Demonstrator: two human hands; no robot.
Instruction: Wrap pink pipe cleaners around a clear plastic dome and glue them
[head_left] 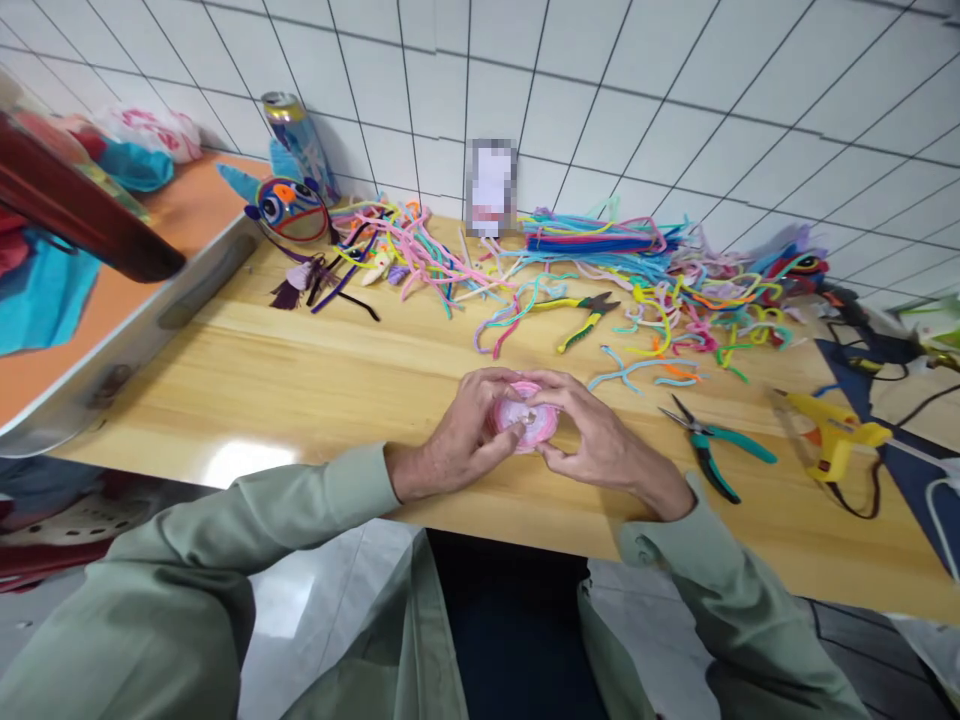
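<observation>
Between my two hands, above the front part of the wooden table (322, 375), is a round pink and pale lilac coil (534, 425) that looks made of pipe cleaners. My left hand (476, 425) grips its left side, with the thumb lying across the face of the coil. Around its right and upper edge curl the fingers of my right hand (589, 430). Some whitish bits show near the coil's middle, too small to name. Beyond my hands lie yellow-handled pliers (585, 318) and a few loose blue and orange pipe cleaners (622, 370).
Teal-handled pliers (716, 445) and a yellow glue gun (836, 432) lie to the right. Along the tiled wall are piles of coloured pipe cleaners (600, 240), a phone (493, 185), a drink can (298, 140) and a blue craft figure (289, 208). An orange-topped surface (196, 200) borders the left.
</observation>
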